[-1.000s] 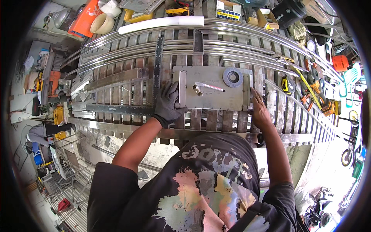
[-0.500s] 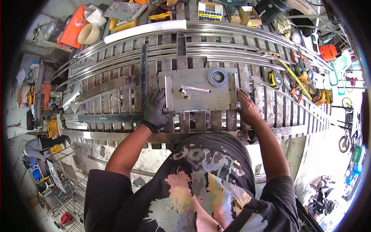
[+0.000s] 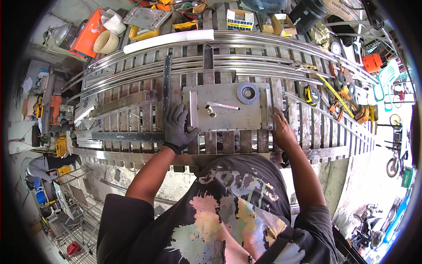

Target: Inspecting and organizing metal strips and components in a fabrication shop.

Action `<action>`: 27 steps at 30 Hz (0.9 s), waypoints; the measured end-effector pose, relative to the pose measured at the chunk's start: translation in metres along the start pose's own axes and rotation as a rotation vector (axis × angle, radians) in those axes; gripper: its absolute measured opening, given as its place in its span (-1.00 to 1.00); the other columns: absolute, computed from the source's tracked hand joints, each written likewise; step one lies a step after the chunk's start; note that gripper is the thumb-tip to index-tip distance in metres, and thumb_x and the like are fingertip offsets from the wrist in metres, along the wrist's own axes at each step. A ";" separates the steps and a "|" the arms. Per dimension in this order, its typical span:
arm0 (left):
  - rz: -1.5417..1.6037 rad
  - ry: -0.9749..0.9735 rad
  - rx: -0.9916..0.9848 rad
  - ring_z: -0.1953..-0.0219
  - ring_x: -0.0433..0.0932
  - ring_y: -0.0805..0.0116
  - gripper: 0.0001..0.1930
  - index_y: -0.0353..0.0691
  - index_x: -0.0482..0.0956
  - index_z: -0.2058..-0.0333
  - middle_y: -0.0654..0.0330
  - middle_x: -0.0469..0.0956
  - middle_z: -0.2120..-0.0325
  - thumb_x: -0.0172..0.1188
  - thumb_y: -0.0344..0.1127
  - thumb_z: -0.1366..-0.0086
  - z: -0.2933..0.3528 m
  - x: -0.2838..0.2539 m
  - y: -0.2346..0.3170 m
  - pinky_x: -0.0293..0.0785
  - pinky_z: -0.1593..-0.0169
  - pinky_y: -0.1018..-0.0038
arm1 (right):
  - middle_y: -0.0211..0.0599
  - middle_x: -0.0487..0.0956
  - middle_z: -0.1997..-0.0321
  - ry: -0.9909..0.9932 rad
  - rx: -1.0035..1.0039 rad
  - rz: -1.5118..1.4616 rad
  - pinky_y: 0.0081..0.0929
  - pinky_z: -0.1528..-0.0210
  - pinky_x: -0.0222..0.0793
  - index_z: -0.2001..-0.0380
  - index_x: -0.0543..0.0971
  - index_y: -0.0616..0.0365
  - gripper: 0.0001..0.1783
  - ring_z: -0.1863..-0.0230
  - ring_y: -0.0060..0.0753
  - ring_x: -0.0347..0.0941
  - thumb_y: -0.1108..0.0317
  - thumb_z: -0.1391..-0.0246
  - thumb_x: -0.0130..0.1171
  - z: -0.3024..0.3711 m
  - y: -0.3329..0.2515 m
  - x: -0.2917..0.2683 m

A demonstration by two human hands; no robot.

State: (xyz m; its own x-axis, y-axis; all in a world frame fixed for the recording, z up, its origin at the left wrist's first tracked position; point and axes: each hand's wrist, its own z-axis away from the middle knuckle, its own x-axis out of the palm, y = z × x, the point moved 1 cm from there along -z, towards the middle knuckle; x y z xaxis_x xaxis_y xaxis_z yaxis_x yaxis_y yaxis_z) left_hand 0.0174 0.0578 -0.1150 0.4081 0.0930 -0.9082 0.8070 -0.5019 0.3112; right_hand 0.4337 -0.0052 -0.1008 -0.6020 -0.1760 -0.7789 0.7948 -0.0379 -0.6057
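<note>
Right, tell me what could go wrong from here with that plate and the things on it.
If the metal plate tips, the marker, short metal tube and grey abrasive disc lying on it could slide or roll off.
The marker or tube might then drop through the gaps between the bench slats.
The right hand is bare at the plate's side, so a sharp edge could nick it, unlike the gloved left hand.

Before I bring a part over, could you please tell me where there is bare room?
Free: the near part of the plate, below the disc and marker; also the gapped slats between plate and front rail. Crowded: the far slats, under pipes, and the right end around the tape measure.
</note>
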 end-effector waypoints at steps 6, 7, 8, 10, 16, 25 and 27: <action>-0.087 -0.042 -0.061 -0.33 0.20 -0.08 -0.09 -0.30 0.35 -0.21 -0.04 0.29 -0.27 0.32 0.23 0.00 0.000 -0.003 0.004 -0.01 -0.39 -0.04 | 0.01 0.32 -0.36 0.220 -0.192 -0.006 -0.15 -0.24 0.39 -0.03 0.43 0.22 -0.56 -0.29 0.12 0.36 0.55 -0.05 0.22 0.044 0.008 -0.028; -0.089 -0.051 -0.066 -0.34 0.19 -0.07 -0.06 -0.31 0.33 -0.23 -0.04 0.29 -0.28 0.31 0.23 0.01 0.001 -0.003 0.005 -0.02 -0.39 -0.04 | 0.04 0.39 -0.30 0.319 -0.199 0.097 -0.16 -0.21 0.40 0.02 0.45 0.22 -0.62 -0.25 0.11 0.39 0.53 -0.06 0.23 0.054 0.014 -0.037; -0.090 -0.051 -0.069 -0.34 0.19 -0.07 -0.06 -0.31 0.33 -0.23 -0.04 0.29 -0.28 0.31 0.23 0.01 0.001 -0.003 0.005 -0.02 -0.39 -0.04 | 0.05 0.40 -0.27 0.398 -0.164 0.124 -0.15 -0.22 0.38 0.01 0.45 0.22 -0.61 -0.24 0.12 0.39 0.54 -0.06 0.23 0.060 0.026 -0.042; -0.100 -0.045 -0.052 -0.34 0.19 -0.08 -0.07 -0.32 0.34 -0.22 -0.05 0.29 -0.28 0.31 0.23 0.01 -0.001 -0.003 0.005 -0.03 -0.40 -0.04 | 0.06 0.44 -0.19 0.541 -0.053 0.163 -0.12 -0.22 0.36 0.02 0.45 0.24 -0.62 -0.20 0.16 0.40 0.53 -0.06 0.22 0.074 0.050 -0.051; -0.152 -0.047 -0.025 -0.34 0.19 -0.08 -0.06 -0.37 0.36 -0.20 -0.08 0.29 -0.27 0.27 0.26 0.00 -0.003 0.004 0.002 -0.04 -0.41 -0.01 | 0.06 0.48 -0.12 0.626 0.271 0.140 -0.07 -0.17 0.32 0.03 0.45 0.26 -0.63 -0.16 0.20 0.39 0.38 -0.11 0.23 0.108 0.119 -0.038; -0.206 -0.103 -0.042 -0.34 0.20 -0.06 -0.06 -0.40 0.39 -0.17 -0.09 0.33 -0.25 0.26 0.30 -0.01 0.000 0.009 -0.003 -0.03 -0.40 0.01 | -0.16 0.51 -0.14 0.650 0.395 0.236 -0.11 -0.24 0.22 0.21 0.59 0.16 -0.68 -0.21 0.04 0.35 0.13 -0.18 0.11 0.104 0.117 -0.024; -0.206 -0.092 -0.032 -0.34 0.21 -0.07 -0.06 -0.40 0.40 -0.17 -0.10 0.33 -0.25 0.25 0.30 -0.02 -0.002 0.009 -0.002 -0.04 -0.40 0.01 | -0.18 0.49 -0.16 0.617 0.409 0.225 -0.12 -0.27 0.19 0.24 0.61 0.16 -0.68 -0.23 0.02 0.33 0.13 -0.20 0.07 0.105 0.116 -0.026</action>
State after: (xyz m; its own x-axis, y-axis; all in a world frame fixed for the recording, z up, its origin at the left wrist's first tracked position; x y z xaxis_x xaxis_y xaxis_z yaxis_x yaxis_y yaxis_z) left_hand 0.0200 0.0611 -0.1233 0.1934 0.1109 -0.9748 0.8830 -0.4527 0.1237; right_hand 0.5493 -0.1080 -0.1341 -0.2612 0.3526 -0.8986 0.7964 -0.4474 -0.4070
